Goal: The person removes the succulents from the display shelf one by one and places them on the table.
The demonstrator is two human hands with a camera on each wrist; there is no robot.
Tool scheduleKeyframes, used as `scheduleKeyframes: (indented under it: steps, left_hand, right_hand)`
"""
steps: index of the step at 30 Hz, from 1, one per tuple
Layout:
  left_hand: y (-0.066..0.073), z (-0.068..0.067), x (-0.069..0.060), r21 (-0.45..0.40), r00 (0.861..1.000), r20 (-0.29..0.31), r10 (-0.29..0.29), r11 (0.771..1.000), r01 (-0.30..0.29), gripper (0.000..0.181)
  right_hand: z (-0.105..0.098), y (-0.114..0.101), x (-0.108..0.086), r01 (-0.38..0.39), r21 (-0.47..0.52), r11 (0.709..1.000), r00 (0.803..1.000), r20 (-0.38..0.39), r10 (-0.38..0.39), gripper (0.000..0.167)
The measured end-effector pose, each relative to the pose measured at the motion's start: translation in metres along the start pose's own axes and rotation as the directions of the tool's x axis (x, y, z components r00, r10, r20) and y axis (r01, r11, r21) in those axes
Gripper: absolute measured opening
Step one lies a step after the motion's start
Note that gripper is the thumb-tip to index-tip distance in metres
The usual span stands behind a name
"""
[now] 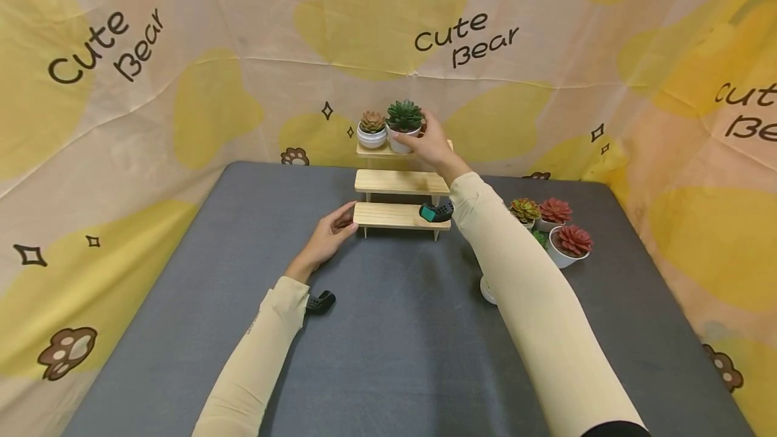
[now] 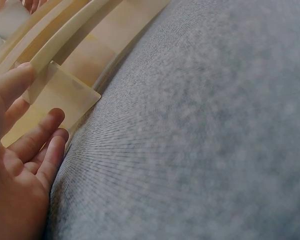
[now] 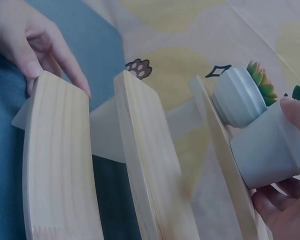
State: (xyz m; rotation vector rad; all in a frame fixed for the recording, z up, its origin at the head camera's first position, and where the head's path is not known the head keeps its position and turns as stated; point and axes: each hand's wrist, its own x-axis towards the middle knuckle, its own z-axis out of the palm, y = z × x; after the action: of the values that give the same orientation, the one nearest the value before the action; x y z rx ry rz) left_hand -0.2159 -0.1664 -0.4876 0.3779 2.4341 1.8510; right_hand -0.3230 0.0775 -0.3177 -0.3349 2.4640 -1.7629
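On the top step of a three-tier wooden display stand (image 1: 402,182), my right hand (image 1: 432,143) grips a white pot holding a dark green succulent (image 1: 404,116). The right wrist view shows this white pot (image 3: 267,147) with its base at the top board, thumb and fingers around it. Just left of it sits an orange-tipped succulent in a round ribbed white pot (image 1: 371,131). My left hand (image 1: 324,238) holds the left end of the lowest step (image 3: 62,150), thumb at its front edge and a finger at its back edge. Translucent supports (image 2: 65,95) carry the boards.
Right of the stand stand potted succulents, among them a red one (image 1: 570,243), another red one (image 1: 555,212) and a yellow-green one (image 1: 524,210). My right sleeve partly covers a white pot (image 1: 487,290). A printed cloth (image 1: 376,32) hangs behind the grey table (image 1: 376,356).
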Motion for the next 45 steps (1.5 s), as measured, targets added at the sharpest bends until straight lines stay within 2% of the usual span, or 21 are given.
scheduleKeyframes:
  steps: [12,20,29,35,37,38,42,45]
  left_hand:
    - [-0.002,0.001,0.001,-0.023,1.0,0.001,0.007,1.0,-0.007,0.059]
    - [-0.001,0.002,0.001,-0.002,1.0,-0.005,-0.001,1.0,0.001,0.058]
    - [-0.001,0.001,0.001,-0.003,1.0,-0.005,-0.006,1.0,0.006,0.059]
    - [0.001,0.0,0.001,-0.009,1.0,0.01,-0.023,1.0,0.023,0.06]
    - [0.009,-0.001,-0.001,-0.01,1.0,0.017,-0.023,1.0,0.023,0.059]
    - [0.009,-0.001,-0.001,-0.009,1.0,0.017,-0.017,1.0,0.018,0.059]
    - [0.009,-0.001,-0.002,-0.004,1.0,0.007,0.009,1.0,-0.009,0.058]
    - [0.0,0.0,0.0,0.012,1.0,-0.002,0.013,1.0,-0.013,0.058]
  right_hand:
    - [0.001,0.004,0.001,0.015,0.028,0.999,0.999,-0.029,-0.014,0.07]
    - [-0.003,0.002,-0.003,-0.007,0.03,1.0,0.998,-0.054,0.009,0.077]
    - [-0.015,0.001,-0.013,0.064,0.039,0.997,0.997,-0.05,-0.062,0.068]
    - [-0.023,0.001,-0.021,0.119,0.029,0.992,0.992,-0.045,-0.118,0.068]
    - [-0.027,0.001,-0.024,0.123,0.02,0.992,0.992,-0.043,-0.122,0.069]
    - [-0.028,0.001,-0.025,0.128,0.018,0.992,0.991,-0.042,-0.127,0.07]
    - [-0.035,0.002,-0.03,0.149,0.003,0.989,0.988,-0.038,-0.149,0.069]
    - [-0.039,0.003,-0.036,0.167,0.006,0.986,0.985,-0.033,-0.167,0.066]
